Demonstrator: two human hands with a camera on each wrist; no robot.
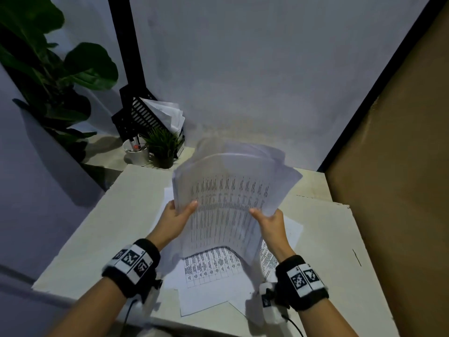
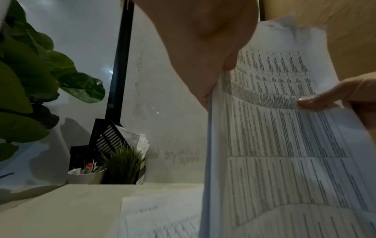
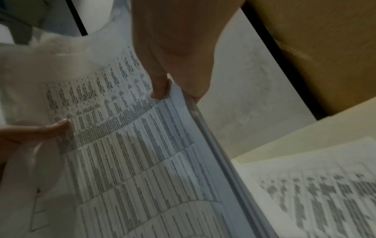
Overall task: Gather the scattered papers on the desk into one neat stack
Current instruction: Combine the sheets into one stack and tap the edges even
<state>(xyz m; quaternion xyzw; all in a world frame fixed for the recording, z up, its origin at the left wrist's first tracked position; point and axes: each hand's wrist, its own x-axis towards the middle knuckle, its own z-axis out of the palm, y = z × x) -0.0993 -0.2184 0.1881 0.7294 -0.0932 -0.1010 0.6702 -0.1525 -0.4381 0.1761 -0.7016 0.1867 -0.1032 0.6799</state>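
Observation:
A thick bundle of printed papers [image 1: 228,203] stands nearly upright above the white desk [image 1: 109,227], its top edges fanned and blurred. My left hand [image 1: 181,212] grips the bundle's left edge, thumb on the printed front. My right hand [image 1: 267,217] grips the right edge the same way. In the left wrist view the bundle [image 2: 284,136] shows its edge beside my left hand [image 2: 211,75], and the right thumb [image 2: 317,100] lies on the page. The right wrist view shows the bundle [image 3: 142,153] pinched by my right hand [image 3: 162,87]. Loose sheets [image 1: 211,268] lie flat on the desk beneath.
At the back left stand a black file holder with papers [image 1: 155,117], a white cup with pens [image 1: 136,152] and a small potted grass plant [image 1: 162,147]. A large leafy plant [image 1: 48,76] is further left. A brown panel [image 1: 401,166] bounds the right side.

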